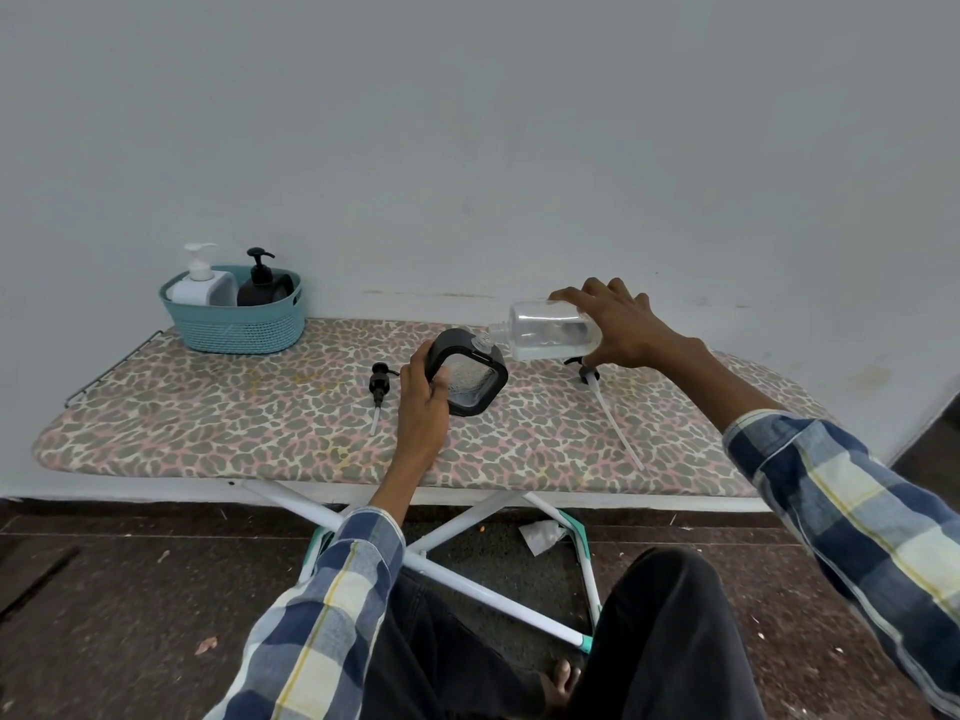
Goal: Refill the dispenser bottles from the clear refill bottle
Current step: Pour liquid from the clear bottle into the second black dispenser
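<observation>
A: What is the right hand (618,324) doing?

B: Its grip is closed around the clear refill bottle (553,330), tipped on its side, neck pointing left and touching the open mouth of the black dispenser bottle (467,371). Clear liquid sits low in the refill bottle.

A: And the left hand (423,394)?

B: It is wrapped around the left side of the black dispenser bottle, which leans towards the refill bottle, its base on the leopard-print ironing board (234,418).

A: Where are the pumps?

B: One black pump (379,389) lies on the board just left of the left hand. Another, the long-tubed pump (608,407), lies under the right hand, its tube running towards the near edge.

A: Anything else on the board?

B: A teal basket (234,324) at the far left corner, well apart from the hands. It holds a white dispenser bottle (202,285) and a dark dispenser bottle (262,285), both upright with pumps on.
</observation>
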The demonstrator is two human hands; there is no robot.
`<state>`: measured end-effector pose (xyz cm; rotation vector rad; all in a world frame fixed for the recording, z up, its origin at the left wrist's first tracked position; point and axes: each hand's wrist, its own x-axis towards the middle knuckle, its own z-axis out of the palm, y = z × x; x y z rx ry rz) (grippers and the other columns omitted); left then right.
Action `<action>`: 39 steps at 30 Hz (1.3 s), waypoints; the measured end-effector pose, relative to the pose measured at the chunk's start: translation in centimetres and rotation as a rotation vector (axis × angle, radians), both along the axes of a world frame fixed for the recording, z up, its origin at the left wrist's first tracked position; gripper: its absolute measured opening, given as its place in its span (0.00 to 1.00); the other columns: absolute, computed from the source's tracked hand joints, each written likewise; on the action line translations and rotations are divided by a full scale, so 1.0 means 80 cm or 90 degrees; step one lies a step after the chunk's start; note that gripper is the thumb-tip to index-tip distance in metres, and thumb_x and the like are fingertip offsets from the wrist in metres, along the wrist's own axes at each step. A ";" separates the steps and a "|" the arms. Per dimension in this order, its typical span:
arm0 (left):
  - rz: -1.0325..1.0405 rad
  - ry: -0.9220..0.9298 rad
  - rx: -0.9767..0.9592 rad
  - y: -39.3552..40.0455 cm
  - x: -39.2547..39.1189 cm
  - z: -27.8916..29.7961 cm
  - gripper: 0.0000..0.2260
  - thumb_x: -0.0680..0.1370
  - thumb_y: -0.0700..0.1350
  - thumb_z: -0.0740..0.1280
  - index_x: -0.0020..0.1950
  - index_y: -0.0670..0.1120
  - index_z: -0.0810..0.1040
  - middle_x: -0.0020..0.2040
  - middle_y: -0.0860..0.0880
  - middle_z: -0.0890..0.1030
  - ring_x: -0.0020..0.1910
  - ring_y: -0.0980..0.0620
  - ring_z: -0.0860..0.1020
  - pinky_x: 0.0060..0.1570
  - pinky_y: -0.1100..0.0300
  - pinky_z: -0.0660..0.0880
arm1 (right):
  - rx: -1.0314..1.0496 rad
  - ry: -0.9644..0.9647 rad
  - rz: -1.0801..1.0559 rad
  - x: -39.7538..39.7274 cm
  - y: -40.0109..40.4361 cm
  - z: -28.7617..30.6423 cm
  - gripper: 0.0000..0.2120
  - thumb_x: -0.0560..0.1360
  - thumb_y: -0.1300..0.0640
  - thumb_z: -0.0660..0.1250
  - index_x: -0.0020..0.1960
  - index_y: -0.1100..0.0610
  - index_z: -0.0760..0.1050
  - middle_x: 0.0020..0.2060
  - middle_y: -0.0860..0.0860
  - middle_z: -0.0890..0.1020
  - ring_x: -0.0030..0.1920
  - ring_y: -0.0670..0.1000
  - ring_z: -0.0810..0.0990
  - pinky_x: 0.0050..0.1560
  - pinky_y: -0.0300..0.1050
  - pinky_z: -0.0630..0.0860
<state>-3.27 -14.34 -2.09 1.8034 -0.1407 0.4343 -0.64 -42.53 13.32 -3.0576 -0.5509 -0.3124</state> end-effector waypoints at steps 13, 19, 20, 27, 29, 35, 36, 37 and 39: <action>0.007 0.000 -0.007 0.000 -0.001 0.001 0.25 0.88 0.56 0.58 0.84 0.53 0.60 0.80 0.49 0.64 0.78 0.49 0.68 0.73 0.53 0.68 | -0.015 -0.009 0.000 0.001 0.001 0.004 0.49 0.66 0.47 0.84 0.79 0.40 0.60 0.63 0.50 0.70 0.65 0.57 0.67 0.64 0.64 0.70; 0.008 -0.001 -0.005 0.001 -0.001 0.002 0.24 0.89 0.53 0.57 0.84 0.51 0.60 0.80 0.48 0.64 0.78 0.48 0.67 0.72 0.55 0.66 | -0.014 -0.009 0.001 0.001 0.001 0.004 0.50 0.66 0.46 0.84 0.79 0.40 0.60 0.63 0.50 0.70 0.65 0.57 0.66 0.63 0.63 0.69; 0.008 -0.001 -0.004 0.001 -0.001 0.002 0.24 0.89 0.53 0.57 0.84 0.51 0.60 0.80 0.48 0.64 0.78 0.48 0.67 0.71 0.56 0.66 | -0.014 -0.010 0.002 0.001 0.001 0.004 0.50 0.66 0.46 0.84 0.79 0.40 0.60 0.63 0.50 0.70 0.64 0.57 0.66 0.63 0.63 0.69; 0.006 -0.003 -0.016 -0.001 -0.003 0.003 0.24 0.89 0.54 0.57 0.84 0.51 0.60 0.80 0.48 0.65 0.78 0.48 0.67 0.73 0.53 0.67 | -0.017 -0.014 0.004 0.001 0.002 0.005 0.49 0.67 0.46 0.83 0.80 0.40 0.60 0.64 0.50 0.71 0.65 0.57 0.67 0.64 0.63 0.69; 0.008 -0.003 -0.015 -0.001 -0.003 0.004 0.23 0.89 0.53 0.57 0.84 0.51 0.61 0.80 0.48 0.65 0.78 0.49 0.67 0.72 0.55 0.67 | -0.015 -0.012 0.005 0.001 0.003 0.005 0.49 0.66 0.46 0.84 0.79 0.40 0.60 0.64 0.50 0.71 0.66 0.57 0.66 0.65 0.64 0.69; 0.011 -0.001 -0.017 0.000 -0.004 0.004 0.23 0.89 0.53 0.57 0.84 0.51 0.61 0.80 0.48 0.65 0.78 0.49 0.67 0.76 0.51 0.67 | -0.018 -0.013 0.004 0.000 0.003 0.006 0.49 0.66 0.48 0.84 0.79 0.41 0.61 0.64 0.51 0.71 0.65 0.58 0.67 0.64 0.64 0.69; 0.011 -0.001 -0.018 0.000 -0.004 0.004 0.23 0.89 0.53 0.57 0.84 0.51 0.61 0.80 0.48 0.65 0.78 0.49 0.67 0.76 0.51 0.67 | -0.018 -0.013 0.004 0.000 0.004 0.007 0.49 0.66 0.47 0.84 0.79 0.41 0.61 0.64 0.51 0.71 0.66 0.58 0.67 0.64 0.64 0.69; 0.011 -0.002 -0.019 0.000 -0.004 0.004 0.23 0.89 0.53 0.57 0.84 0.51 0.61 0.80 0.48 0.65 0.78 0.49 0.67 0.75 0.51 0.67 | -0.020 -0.013 0.004 0.000 0.004 0.006 0.49 0.66 0.47 0.84 0.79 0.41 0.61 0.64 0.51 0.71 0.66 0.58 0.66 0.64 0.64 0.69; 0.011 -0.003 -0.020 0.000 -0.005 0.004 0.23 0.89 0.53 0.57 0.84 0.51 0.61 0.80 0.48 0.65 0.78 0.49 0.68 0.75 0.52 0.67 | -0.022 -0.013 0.005 0.000 0.005 0.006 0.49 0.66 0.47 0.83 0.79 0.40 0.61 0.64 0.51 0.70 0.66 0.58 0.66 0.64 0.64 0.69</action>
